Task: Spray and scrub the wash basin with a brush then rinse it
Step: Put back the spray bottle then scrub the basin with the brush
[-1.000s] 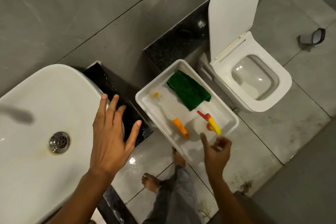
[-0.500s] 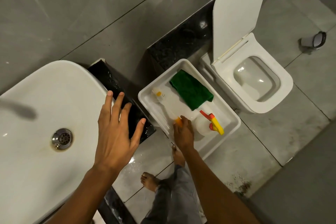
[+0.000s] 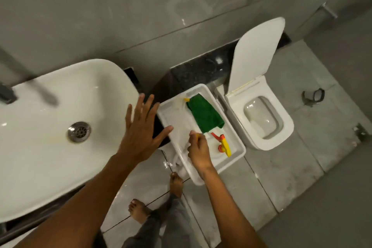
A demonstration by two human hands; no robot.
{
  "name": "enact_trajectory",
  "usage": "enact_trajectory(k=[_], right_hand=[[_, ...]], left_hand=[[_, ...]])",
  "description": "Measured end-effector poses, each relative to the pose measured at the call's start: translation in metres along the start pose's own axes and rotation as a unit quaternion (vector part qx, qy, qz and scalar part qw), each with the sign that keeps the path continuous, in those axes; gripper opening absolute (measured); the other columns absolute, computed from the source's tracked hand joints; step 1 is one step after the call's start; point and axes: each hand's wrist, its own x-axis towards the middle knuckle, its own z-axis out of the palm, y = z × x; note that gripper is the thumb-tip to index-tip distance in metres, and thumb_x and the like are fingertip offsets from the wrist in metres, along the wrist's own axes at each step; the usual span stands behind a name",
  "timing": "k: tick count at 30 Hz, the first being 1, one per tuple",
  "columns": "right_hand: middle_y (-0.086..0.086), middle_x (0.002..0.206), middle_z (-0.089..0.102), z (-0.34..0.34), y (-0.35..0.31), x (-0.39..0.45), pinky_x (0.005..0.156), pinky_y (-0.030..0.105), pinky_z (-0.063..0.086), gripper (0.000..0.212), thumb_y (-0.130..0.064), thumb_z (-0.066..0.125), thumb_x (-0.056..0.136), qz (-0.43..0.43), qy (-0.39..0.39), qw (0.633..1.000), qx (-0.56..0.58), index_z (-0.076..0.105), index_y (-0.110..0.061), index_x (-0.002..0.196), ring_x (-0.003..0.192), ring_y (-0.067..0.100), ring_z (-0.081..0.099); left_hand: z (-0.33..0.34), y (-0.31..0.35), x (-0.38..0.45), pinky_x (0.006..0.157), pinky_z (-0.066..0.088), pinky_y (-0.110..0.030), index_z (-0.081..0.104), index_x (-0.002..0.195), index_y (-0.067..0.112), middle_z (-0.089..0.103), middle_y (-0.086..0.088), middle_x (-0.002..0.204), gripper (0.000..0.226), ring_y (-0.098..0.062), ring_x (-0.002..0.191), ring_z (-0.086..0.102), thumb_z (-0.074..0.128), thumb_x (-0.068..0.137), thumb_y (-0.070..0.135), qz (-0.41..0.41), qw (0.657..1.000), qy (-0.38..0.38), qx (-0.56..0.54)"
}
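Brush (image 3: 196, 137) in right hand (image 3: 198, 152), over tray (image 3: 240, 149) with green cloth (image 3: 205, 116), spray bottle (image 3: 222, 144).

No readable text, label, brand, number or sign in view. Spray bottle (image 3: 218, 147) in white tray (image 3: 239, 147): red-yellow trigger head only, clear body blurred, label, if any, not legible. Wash basin (image 3: 50, 127), toilet (image 3: 281, 127), green cloth (image 3: 205, 116): plain surfaces, no markings. Wall tiles: unmarked.
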Motion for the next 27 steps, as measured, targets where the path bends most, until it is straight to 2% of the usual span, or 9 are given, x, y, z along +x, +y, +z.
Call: enact_trajectory(k=[2, 4, 7, 10, 14, 17, 21, 24, 27], right_hand=[[0.000, 0.088, 0.058, -0.002, -0.037, -0.027, 0.054, 0.016, 0.051, 0.049, -0.048, 0.042, 0.110, -0.026, 0.006, 0.999, 0.028, 0.053, -0.001, 0.117, 0.071, 0.012, 0.056], [0.003, 0.080, 0.055, -0.003, -0.075, -0.054, 0.046, 0.015, 0.044, 0.048, -0.051, 0.045, 0.109, -0.054, -0.006, 0.998, 0.033, 0.054, -0.004, 0.106, 0.064, 0.011, 0.052], [0.007, 0.073, 0.056, 0.013, -0.129, -0.098, 0.050, 0.019, 0.046, 0.037, -0.045, 0.051, 0.109, -0.116, -0.086, 0.987, 0.068, 0.062, -0.010, 0.099, 0.056, 0.010, 0.051], [0.011, 0.074, 0.054, 0.045, -0.158, -0.130, 0.059, 0.019, 0.057, 0.033, -0.038, 0.053, 0.110, -0.133, -0.184, 0.973, 0.037, 0.061, -0.007, 0.100, 0.057, 0.011, 0.055], [0.014, 0.079, 0.050, 0.098, -0.173, -0.142, 0.069, 0.023, 0.065, 0.033, -0.031, 0.051, 0.111, -0.068, -0.256, 0.963, -0.052, 0.059, 0.001, 0.107, 0.065, 0.014, 0.059], [0.016, 0.106, 0.069, 0.134, -0.179, -0.130, 0.055, 0.026, 0.058, 0.034, -0.031, 0.048, 0.112, -0.021, -0.226, 0.960, -0.164, 0.059, 0.001, 0.111, 0.065, 0.019, 0.077], [0.029, 0.136, 0.063, 0.183, -0.172, -0.109, 0.097, 0.041, 0.054, 0.047, -0.031, 0.039, 0.113, -0.082, -0.075, 0.945, -0.309, 0.056, 0.008, 0.135, 0.121, 0.044, 0.066], [0.025, 0.136, 0.064, 0.236, -0.160, -0.125, 0.102, 0.039, 0.049, 0.045, -0.025, 0.028, 0.115, -0.149, -0.072, 0.932, -0.321, 0.060, -0.001, 0.137, 0.126, 0.041, 0.064], [0.015, 0.112, 0.077, 0.291, -0.138, -0.167, 0.088, 0.034, 0.055, 0.059, -0.011, 0.016, 0.111, -0.293, -0.159, 0.869, -0.366, 0.072, -0.013, 0.129, 0.106, 0.029, 0.075]], left_hand=[[-0.011, 0.001, -0.009, 0.134, 0.006, -0.059, 0.024, 0.167, 0.013, 0.008, -0.009, 0.180, 0.089, -0.028, 0.167, 0.000, 0.045, 0.100, 0.069, -0.012, 0.999, 0.023, -0.031], [-0.024, -0.005, -0.022, 0.134, 0.006, -0.056, 0.017, 0.168, 0.016, 0.006, -0.006, 0.180, 0.087, -0.026, 0.168, -0.001, 0.041, 0.102, 0.068, -0.023, 0.996, 0.060, -0.058], [-0.052, -0.045, -0.055, 0.133, 0.017, -0.055, 0.023, 0.166, 0.016, 0.017, -0.004, 0.178, 0.080, -0.025, 0.167, 0.010, 0.044, 0.104, 0.061, -0.058, 0.986, 0.131, -0.082], [-0.082, -0.104, -0.100, 0.130, 0.025, -0.053, 0.036, 0.161, 0.011, 0.038, -0.013, 0.169, 0.075, -0.035, 0.161, 0.029, 0.047, 0.102, 0.056, -0.176, 0.963, 0.183, -0.088], [-0.118, -0.190, -0.167, 0.123, 0.030, -0.061, 0.048, 0.149, 0.000, 0.052, -0.027, 0.154, 0.074, -0.048, 0.151, 0.038, 0.036, 0.099, 0.054, -0.319, 0.926, 0.196, -0.048], [-0.128, -0.231, -0.204, 0.123, 0.027, -0.064, 0.049, 0.148, -0.004, 0.049, -0.029, 0.157, 0.081, -0.050, 0.153, 0.035, 0.028, 0.097, 0.055, -0.353, 0.922, 0.157, -0.034], [-0.115, -0.243, -0.213, 0.124, 0.026, -0.063, 0.053, 0.147, -0.004, 0.045, -0.023, 0.163, 0.072, -0.048, 0.156, 0.033, 0.033, 0.100, 0.046, -0.320, 0.937, 0.133, -0.032], [-0.109, -0.247, -0.210, 0.123, 0.031, -0.064, 0.054, 0.146, -0.001, 0.047, -0.021, 0.163, 0.047, -0.046, 0.157, 0.034, 0.054, 0.104, 0.020, -0.329, 0.931, 0.156, -0.037], [-0.106, -0.253, -0.213, 0.126, 0.030, -0.060, 0.052, 0.148, 0.002, 0.044, -0.017, 0.165, 0.045, -0.042, 0.159, 0.031, 0.055, 0.104, 0.009, -0.327, 0.929, 0.165, -0.046]])
